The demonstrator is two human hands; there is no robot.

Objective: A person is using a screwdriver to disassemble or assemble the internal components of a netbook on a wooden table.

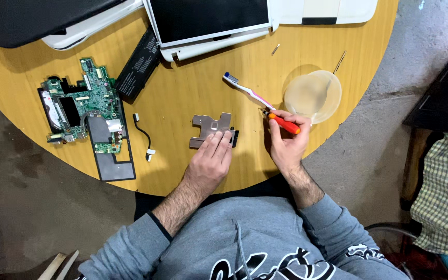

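My left hand (211, 158) lies flat on the round wooden table (193, 88), its fingertips pressing down the lower right part of a grey metal plate with notched corners (209, 127). A small black part (235, 136) peeks out beside the fingertips. My right hand (284, 140) grips an orange-handled screwdriver (284, 124), its tip pointing left toward the plate. A pink and white toothbrush (247, 91) lies just above that hand, bristles to the upper left.
A green circuit board on a black frame (86, 111) lies at left, with a short black cable (143, 136) beside it and a black battery (138, 65) above. White laptop parts (208, 23) sit at the far edge. A clear plastic dish (312, 96) stands right.
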